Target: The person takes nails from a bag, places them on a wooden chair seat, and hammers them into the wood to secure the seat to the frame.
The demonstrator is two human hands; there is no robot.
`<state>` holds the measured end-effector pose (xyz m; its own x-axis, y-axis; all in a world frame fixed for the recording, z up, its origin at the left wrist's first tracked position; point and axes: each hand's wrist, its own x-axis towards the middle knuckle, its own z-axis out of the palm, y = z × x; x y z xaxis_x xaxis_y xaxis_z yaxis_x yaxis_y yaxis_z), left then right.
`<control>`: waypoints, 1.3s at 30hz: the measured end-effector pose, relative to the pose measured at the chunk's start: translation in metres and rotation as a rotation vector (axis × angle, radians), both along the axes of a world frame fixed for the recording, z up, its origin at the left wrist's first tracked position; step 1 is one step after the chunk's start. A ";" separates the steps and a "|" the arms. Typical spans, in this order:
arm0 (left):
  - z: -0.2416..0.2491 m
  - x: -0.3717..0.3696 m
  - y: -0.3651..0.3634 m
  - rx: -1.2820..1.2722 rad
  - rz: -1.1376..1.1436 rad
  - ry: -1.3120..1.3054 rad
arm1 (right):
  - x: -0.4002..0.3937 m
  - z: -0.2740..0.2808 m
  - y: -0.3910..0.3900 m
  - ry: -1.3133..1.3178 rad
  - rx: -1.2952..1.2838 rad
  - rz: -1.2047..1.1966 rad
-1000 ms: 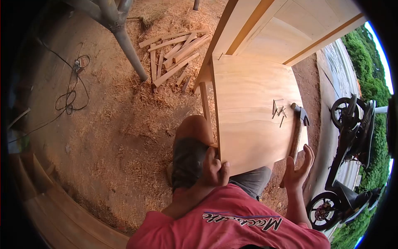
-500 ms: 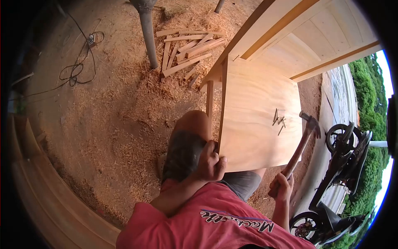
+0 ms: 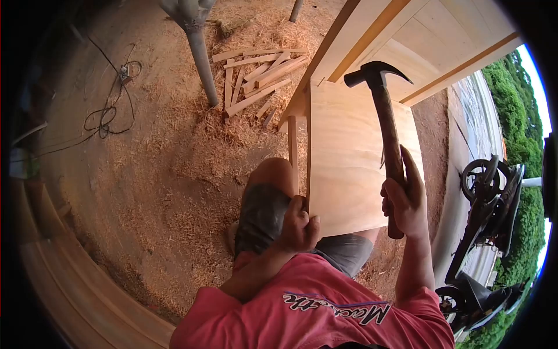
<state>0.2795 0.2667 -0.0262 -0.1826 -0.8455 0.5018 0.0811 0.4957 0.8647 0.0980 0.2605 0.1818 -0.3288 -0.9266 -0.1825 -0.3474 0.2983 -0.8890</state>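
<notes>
My right hand (image 3: 405, 195) grips the wooden handle of a claw hammer (image 3: 385, 107), raised over a flat wooden panel (image 3: 349, 168). The hammer head is near the panel's far edge in the picture, its claw pointing right. My left hand (image 3: 300, 228) is closed on the panel's near left corner, thumb on top. Behind the hammer handle only a bit of a nail (image 3: 382, 160) shows; other nails are hidden. The panel joins a larger wooden frame (image 3: 427, 41) at the upper right.
Wood strips (image 3: 261, 75) lie among shavings on the ground, beside a grey post (image 3: 202, 67). A cable (image 3: 104, 119) is at the left, long boards (image 3: 75, 279) at the lower left. Motorcycles (image 3: 485, 215) stand at the right.
My right hand has lifted the hammer up and to the left, from beside the panel to over it, covering the nails. My left hand stays on the corner.
</notes>
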 end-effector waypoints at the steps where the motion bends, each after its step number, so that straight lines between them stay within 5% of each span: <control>1: 0.001 0.000 -0.001 -0.018 -0.017 -0.007 | 0.003 0.006 -0.009 0.093 0.026 0.044; 5: -0.003 0.000 0.003 -0.010 -0.005 -0.015 | 0.005 -0.020 -0.034 0.326 -0.107 0.139; 10: -0.001 -0.001 0.001 0.014 -0.031 0.005 | 0.000 -0.020 -0.051 0.403 0.056 0.179; 17: 0.004 0.000 0.005 0.035 -0.005 -0.025 | 0.018 0.022 -0.037 0.272 -0.631 -0.003; 20: 0.004 -0.001 0.000 0.018 -0.010 -0.043 | 0.000 -0.025 -0.044 0.600 -0.463 0.213; 21: 0.005 0.000 0.001 0.020 -0.008 -0.053 | -0.004 -0.022 -0.050 0.513 -0.095 0.257; 23: 0.007 0.000 0.002 0.003 -0.012 -0.041 | 0.001 -0.006 -0.051 0.468 0.029 0.235; 26: 0.005 0.000 0.004 0.039 -0.002 -0.042 | 0.013 0.026 -0.037 0.298 -0.201 0.109; 27: 0.004 0.000 0.005 0.050 -0.003 -0.057 | 0.014 0.022 -0.036 0.273 -0.454 0.074; 30: 0.002 -0.001 0.004 0.020 -0.005 -0.042 | 0.013 0.006 -0.036 0.292 -0.512 0.008; 34: 0.006 0.002 0.003 -0.011 -0.018 -0.036 | -0.010 -0.017 -0.052 0.502 0.011 0.285; 37: 0.004 0.002 0.006 -0.007 0.000 -0.034 | 0.004 0.024 -0.040 0.399 -0.099 0.179; 39: 0.002 0.001 0.004 0.026 -0.018 -0.067 | 0.014 0.025 -0.036 0.336 -0.479 0.036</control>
